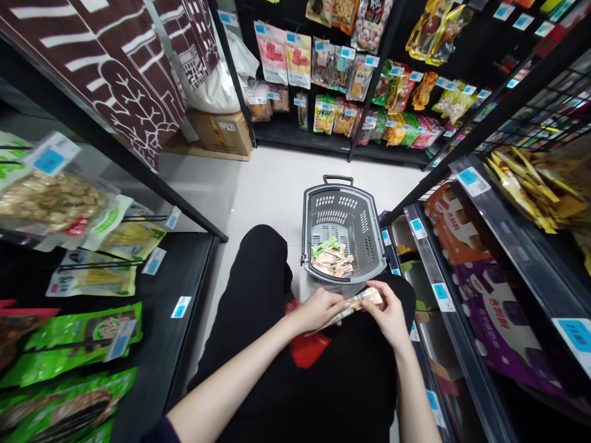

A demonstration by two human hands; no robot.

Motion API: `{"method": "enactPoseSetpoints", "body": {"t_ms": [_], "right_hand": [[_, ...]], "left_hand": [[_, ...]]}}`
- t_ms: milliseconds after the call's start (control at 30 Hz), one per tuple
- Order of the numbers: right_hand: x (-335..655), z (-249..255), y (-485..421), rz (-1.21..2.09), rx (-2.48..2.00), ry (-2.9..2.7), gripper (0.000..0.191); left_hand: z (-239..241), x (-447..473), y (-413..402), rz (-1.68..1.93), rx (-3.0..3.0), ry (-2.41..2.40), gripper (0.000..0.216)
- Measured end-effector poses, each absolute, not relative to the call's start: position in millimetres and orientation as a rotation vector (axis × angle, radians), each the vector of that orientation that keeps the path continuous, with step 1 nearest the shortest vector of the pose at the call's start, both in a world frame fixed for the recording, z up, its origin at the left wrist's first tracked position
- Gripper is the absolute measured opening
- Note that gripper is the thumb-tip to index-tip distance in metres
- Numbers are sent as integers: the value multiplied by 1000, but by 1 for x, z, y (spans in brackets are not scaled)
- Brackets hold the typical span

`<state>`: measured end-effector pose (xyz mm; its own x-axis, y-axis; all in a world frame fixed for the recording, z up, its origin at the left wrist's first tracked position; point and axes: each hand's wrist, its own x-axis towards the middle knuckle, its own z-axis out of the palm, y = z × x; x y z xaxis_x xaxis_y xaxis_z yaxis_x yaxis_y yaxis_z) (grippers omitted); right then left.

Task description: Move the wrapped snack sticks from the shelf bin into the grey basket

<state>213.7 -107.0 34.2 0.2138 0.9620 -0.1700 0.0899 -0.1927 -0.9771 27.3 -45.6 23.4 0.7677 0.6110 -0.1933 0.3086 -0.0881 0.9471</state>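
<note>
Between my two hands, above my lap, is a small beige snack packet (353, 303), long and narrow. My left hand (319, 309) grips its left part, and the fingers of my right hand (385, 312) pinch the other end. Just beyond my knees a grey shopping basket (364, 215) stands on the floor. Several similar beige packets (332, 263) and some green packets (324, 246) lie at its bottom. Something red (310, 349), partly covered by my arm, shows between my legs.
Shelves with green snack bags (69, 341) flank me on the left. To the right are shelves with purple cartons (496, 314) and yellow packets (530, 184). Ahead stands a rack of hanging snack bags (325, 114), with a cardboard box (221, 132) left of it.
</note>
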Motion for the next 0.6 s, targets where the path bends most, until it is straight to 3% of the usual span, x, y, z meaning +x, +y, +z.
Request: {"method": "enactPoseSetpoints", "body": {"t_ms": [300, 600], "right_hand": [[216, 17, -93, 1025, -1477, -854, 35], [219, 8, -74, 1098, -1369, -649, 29]], "left_hand": [[12, 25, -42, 140, 1061, 416, 33], [-2, 23, -39, 112, 904, 213, 63]]}}
